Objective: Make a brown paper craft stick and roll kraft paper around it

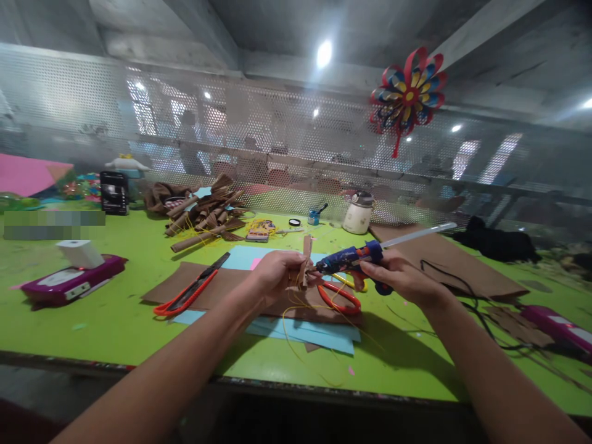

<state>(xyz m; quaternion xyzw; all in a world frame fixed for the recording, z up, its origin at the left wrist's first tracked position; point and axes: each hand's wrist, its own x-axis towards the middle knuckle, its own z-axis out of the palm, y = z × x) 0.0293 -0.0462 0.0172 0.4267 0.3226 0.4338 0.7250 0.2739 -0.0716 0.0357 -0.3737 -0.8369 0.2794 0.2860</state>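
Note:
My left hand (283,271) pinches a small strip of brown paper (306,254) upright over the middle of the table. A dark blue glue gun (345,259) is gripped in my right hand (401,276), its nozzle at the lower part of the strip. Out of its back end sticks a long clear glue stick (419,234). Beneath my hands lie brown paper (203,290) and light blue sheets (319,336). Orange-handled scissors (192,288) rest left of my left hand. Another orange handle (340,298) shows under the glue gun. Thin yellow strings (285,320) trail below the strip.
Purple power strips (74,280) lie at left and right (559,327). A pile of rolled brown paper (203,213), a phone (115,192), a small blue jar (313,216) and a white bottle (359,213) stand farther back. A black cable (462,290) crosses the right side.

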